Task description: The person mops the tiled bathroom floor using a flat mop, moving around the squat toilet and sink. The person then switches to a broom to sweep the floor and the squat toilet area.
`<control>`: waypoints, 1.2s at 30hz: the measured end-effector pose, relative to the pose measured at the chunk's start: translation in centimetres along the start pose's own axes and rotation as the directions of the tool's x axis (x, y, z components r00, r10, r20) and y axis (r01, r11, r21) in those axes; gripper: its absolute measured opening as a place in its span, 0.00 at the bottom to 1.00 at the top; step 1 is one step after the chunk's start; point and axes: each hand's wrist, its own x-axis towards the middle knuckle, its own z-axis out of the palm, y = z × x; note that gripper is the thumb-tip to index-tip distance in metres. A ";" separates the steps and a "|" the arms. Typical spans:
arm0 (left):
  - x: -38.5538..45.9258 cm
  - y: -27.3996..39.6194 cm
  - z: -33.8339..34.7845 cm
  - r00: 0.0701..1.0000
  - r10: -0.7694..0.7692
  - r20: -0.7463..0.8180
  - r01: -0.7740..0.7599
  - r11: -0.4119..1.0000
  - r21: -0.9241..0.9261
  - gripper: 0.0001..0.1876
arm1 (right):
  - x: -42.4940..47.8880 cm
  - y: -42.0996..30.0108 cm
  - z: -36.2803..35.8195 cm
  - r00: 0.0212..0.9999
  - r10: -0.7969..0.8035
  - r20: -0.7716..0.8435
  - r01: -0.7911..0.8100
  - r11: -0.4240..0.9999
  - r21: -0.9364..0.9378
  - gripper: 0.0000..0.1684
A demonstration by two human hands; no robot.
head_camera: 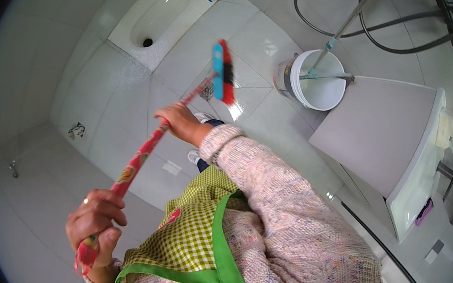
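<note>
A broom handle (136,164) wrapped in red patterned covering slants across the view. My left hand (95,223) wears a ring and grips the handle near its top end, where a red loop hangs. Farther down, my right hand (181,122) is closed around the same handle. The broom head (223,72) has a blue back and red and black bristles, and looks blurred. It is beside a metal floor drain (206,92); whether the bristles touch the floor I cannot tell.
A white squat toilet (161,15) is set in the wet tiled floor. A white bucket (286,78) holding a mop (329,43) stands beside a grey cabinet panel (376,127). A dark hose (405,51) curls along the back right. My shoes (193,157) stand near the drain.
</note>
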 end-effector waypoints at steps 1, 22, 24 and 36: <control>0.2 0.8 0.1 1.000 0.025 -0.014 -0.024 0.999 0.041 0.20 | 1.5 -0.6 -0.4 0.999 -0.029 -0.031 0.029 1.000 -0.009 0.07; 23.0 8.3 5.5 0.438 0.426 0.792 -0.290 0.900 -0.325 0.11 | 2.2 1.0 -24.7 0.922 0.238 -0.306 -0.252 0.968 -0.007 0.15; 25.6 7.7 5.2 0.405 0.457 0.792 -0.253 0.888 -0.383 0.10 | 1.9 1.0 -24.3 0.898 0.287 -0.332 -0.311 0.950 -0.020 0.15; 27.1 8.1 2.4 0.909 0.307 0.281 -0.249 0.942 -0.225 0.13 | 10.1 1.5 -23.2 0.943 0.202 -0.263 -0.194 0.979 0.055 0.17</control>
